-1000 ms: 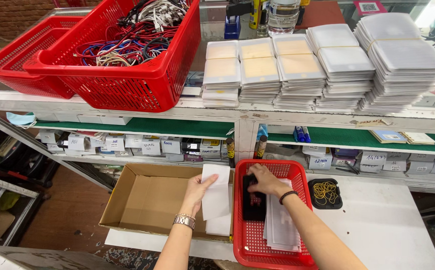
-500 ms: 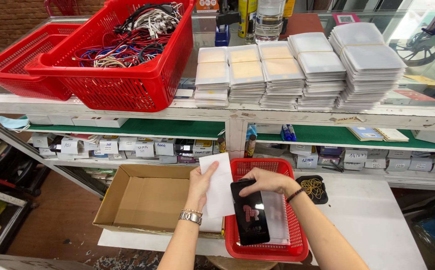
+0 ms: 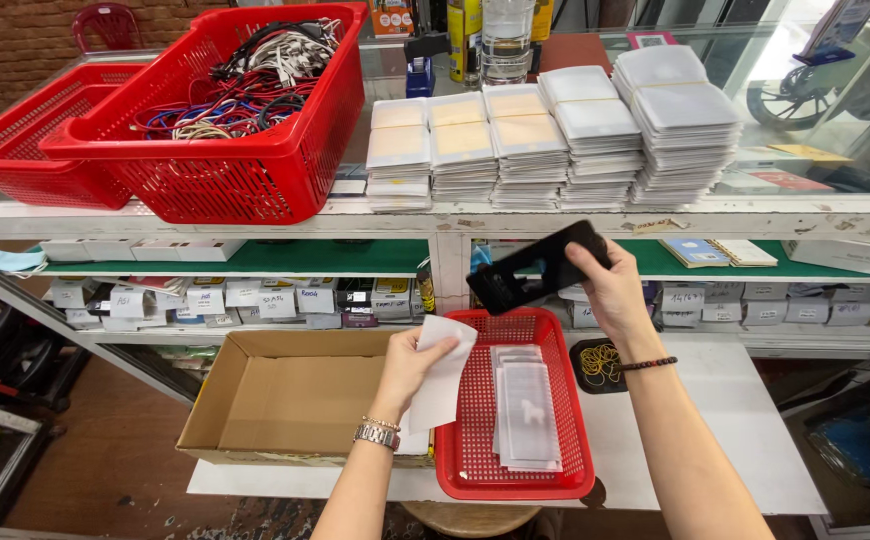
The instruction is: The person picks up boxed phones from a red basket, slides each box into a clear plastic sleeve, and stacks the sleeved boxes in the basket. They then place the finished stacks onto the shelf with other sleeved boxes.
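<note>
the right hand (image 3: 610, 290) grips a flat black phone case (image 3: 537, 267) by its right end, fingers closed around the edge, holding it tilted in the air at about twelve o'clock from the shallow red plastic tray (image 3: 515, 410). a second ago that hand was down inside the tray with the case; half a second ago it had the case just above the clear sleeves. so the case has been picked out and raised toward the eyes, which reads as a check or a line-up with the sleeve.

the left hand (image 3: 410, 362) pinches a white paper-like sleeve (image 3: 445, 385) at its left edge, at nine o'clock from the tray; it has stayed near the tray's left rim throughout. a stack of clear flat sleeves (image 3: 527, 415) lies in the tray. an open brown cardboard box (image 3: 285, 395) sits at nine o'clock, just beside it. a small black dish of rubber bands (image 3: 600, 362) rests at two o'clock on the white tabletop (image 3: 735, 430).
</note>
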The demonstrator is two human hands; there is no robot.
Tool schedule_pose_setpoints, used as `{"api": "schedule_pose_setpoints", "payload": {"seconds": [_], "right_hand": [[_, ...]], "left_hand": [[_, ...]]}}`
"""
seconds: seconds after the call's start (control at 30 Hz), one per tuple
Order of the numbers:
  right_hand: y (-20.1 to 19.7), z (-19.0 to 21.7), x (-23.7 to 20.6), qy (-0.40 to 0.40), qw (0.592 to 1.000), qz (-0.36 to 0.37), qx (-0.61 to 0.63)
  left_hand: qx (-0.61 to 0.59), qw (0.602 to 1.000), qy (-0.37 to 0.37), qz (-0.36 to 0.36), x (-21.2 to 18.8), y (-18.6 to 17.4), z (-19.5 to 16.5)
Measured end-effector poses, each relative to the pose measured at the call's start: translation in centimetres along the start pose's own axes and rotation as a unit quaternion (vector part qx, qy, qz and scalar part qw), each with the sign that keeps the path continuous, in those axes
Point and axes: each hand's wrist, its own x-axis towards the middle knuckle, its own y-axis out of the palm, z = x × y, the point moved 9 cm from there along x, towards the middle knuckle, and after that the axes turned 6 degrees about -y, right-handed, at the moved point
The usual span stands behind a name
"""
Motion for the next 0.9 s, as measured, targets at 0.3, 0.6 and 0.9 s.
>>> {"api": "schedule_pose_setpoints", "payload": {"seconds": [0.3,0.6,0.9], "right_hand": [[2.6,0.5,-1.6,0.011,1.0,-0.005,0.019],[3.5,0.3,-1.6,0.001,0.997,0.044,-0.059],[5.2,-0.9,-1.5,0.11,0.986,0.08,-0.096]], "left_hand": [[0.09,0.996,0.03,0.0,-0.9,2.1,-1.4],[0.03,0.999,0.002,0.046,-0.6,2.7,-0.3],[0.019,0.993,-0.076,0.089,-0.9,2.8,0.6]]}}
